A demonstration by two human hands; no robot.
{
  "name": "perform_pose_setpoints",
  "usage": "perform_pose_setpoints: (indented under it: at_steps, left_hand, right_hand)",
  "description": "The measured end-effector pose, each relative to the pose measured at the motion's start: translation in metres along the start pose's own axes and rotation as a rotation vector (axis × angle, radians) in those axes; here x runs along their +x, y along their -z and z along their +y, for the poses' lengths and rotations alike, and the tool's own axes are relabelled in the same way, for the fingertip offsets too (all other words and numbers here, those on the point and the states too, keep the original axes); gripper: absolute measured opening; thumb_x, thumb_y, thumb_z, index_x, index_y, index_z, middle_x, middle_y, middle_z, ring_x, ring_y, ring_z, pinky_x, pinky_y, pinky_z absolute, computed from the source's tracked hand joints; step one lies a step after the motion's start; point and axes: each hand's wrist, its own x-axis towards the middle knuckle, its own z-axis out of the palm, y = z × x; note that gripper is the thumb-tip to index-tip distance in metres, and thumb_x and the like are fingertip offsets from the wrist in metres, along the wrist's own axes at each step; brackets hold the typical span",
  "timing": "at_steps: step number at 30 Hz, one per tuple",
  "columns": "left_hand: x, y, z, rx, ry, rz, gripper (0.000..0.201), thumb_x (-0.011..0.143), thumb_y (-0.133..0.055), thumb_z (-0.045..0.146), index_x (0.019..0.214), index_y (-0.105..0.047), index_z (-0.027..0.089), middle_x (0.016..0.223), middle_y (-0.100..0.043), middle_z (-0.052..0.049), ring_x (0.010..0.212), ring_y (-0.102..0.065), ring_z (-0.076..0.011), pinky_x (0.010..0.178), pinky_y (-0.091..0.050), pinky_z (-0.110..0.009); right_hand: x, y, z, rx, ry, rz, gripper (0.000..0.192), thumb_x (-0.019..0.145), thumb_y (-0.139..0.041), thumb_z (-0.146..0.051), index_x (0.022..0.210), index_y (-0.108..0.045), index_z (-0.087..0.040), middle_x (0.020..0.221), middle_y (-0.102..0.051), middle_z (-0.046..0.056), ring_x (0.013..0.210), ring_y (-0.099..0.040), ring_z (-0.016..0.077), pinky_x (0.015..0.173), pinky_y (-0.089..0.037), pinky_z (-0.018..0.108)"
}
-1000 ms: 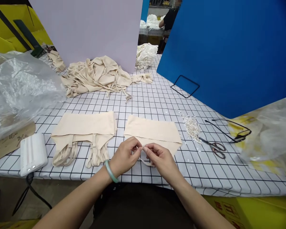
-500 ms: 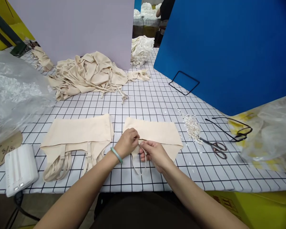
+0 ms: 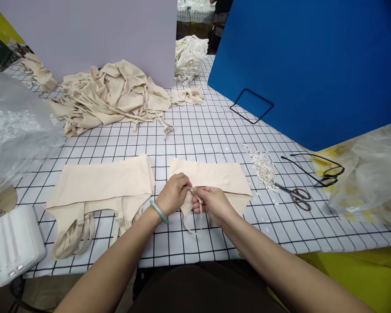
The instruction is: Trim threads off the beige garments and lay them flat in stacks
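Observation:
A beige strappy garment [image 3: 215, 173], looking like a camisole, lies flat on the table with its upper band folded over. At the lower edge of that band, my left hand [image 3: 173, 194], a green bangle on its wrist, is closed with thumb and fingertips together on the cloth. My right hand [image 3: 215, 204] touches its fingertips to the left ones and pinches a thin beige strap [image 3: 201, 206], whose end hangs below the fingers. The exact spot between the fingertips is hidden. To the left lie folded beige camisoles [image 3: 101, 180] with their straps toward me.
Behind is a heap of beige garments [image 3: 117, 93] against a lilac board [image 3: 94, 34]. Small white scraps [image 3: 263, 168], scissors [image 3: 295, 194] and black glasses [image 3: 326, 176] lie right, below a blue board [image 3: 296, 65]. A white power bank [image 3: 18, 243] and plastic bag [image 3: 16, 126] are left.
The view has shifted slightly. Both hands stay at the same place on the garment, and the right fingers have closed in nearer to the left fingertips.

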Motion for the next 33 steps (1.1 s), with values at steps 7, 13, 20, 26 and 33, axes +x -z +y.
perform_pose_setpoints:
  at_steps: [7, 13, 20, 26, 33]
  left_hand:
    - [0.002, 0.000, 0.000, 0.001, -0.002, 0.006, 0.020, 0.084, -0.049, 0.004, 0.077, -0.062, 0.018, 0.090, -0.063, -0.006, 0.090, -0.060, -0.0195, 0.086, -0.052, -0.037]
    - [0.003, 0.000, -0.002, 0.020, -0.039, 0.018, 0.020, 0.084, -0.049, 0.004, 0.078, -0.062, 0.018, 0.087, -0.064, -0.005, 0.087, -0.061, -0.0185, 0.084, -0.053, -0.036]
    - [0.002, 0.007, 0.004, 0.018, -0.009, -0.023, 0.018, 0.084, -0.051, 0.004, 0.076, -0.061, 0.017, 0.087, -0.065, -0.004, 0.086, -0.062, -0.0177, 0.081, -0.053, -0.033]
    - [0.014, 0.016, 0.013, 0.195, -0.156, 0.067, 0.024, 0.093, -0.042, 0.009, 0.098, -0.065, 0.014, 0.105, -0.068, -0.010, 0.099, -0.063, -0.0202, 0.090, -0.053, -0.037]
    - [0.020, -0.005, -0.008, 0.603, -0.045, -0.165, 0.058, 0.098, -0.047, 0.043, 0.149, -0.038, 0.018, 0.161, -0.028, -0.011, 0.150, -0.021, -0.0323, 0.121, -0.015, -0.058]
  right_hand:
    - [-0.003, -0.004, -0.001, -0.071, 0.017, -0.029, 0.016, 0.078, -0.070, -0.021, 0.065, -0.062, -0.014, 0.056, -0.062, 0.002, 0.043, -0.056, 0.0102, 0.041, -0.050, 0.022]
    - [0.000, 0.000, -0.002, 0.016, 0.034, 0.033, 0.006, 0.077, -0.068, -0.016, 0.072, -0.066, -0.013, 0.054, -0.062, 0.001, 0.043, -0.056, 0.0104, 0.042, -0.050, 0.022]
    - [-0.006, 0.002, -0.004, 0.055, -0.001, 0.052, 0.005, 0.082, -0.063, -0.015, 0.077, -0.063, -0.014, 0.056, -0.062, 0.001, 0.047, -0.057, 0.0112, 0.049, -0.053, 0.024]
    - [-0.050, 0.007, 0.009, 0.205, -0.015, -0.119, 0.027, 0.079, -0.072, -0.029, 0.097, -0.054, -0.021, 0.072, -0.066, 0.000, 0.070, -0.066, 0.0154, 0.077, -0.055, 0.032]
    - [-0.095, 0.021, 0.039, 0.152, -0.010, -0.184, 0.045, 0.075, -0.075, -0.039, 0.110, -0.049, -0.025, 0.085, -0.070, 0.001, 0.096, -0.066, 0.0186, 0.100, -0.044, 0.036]
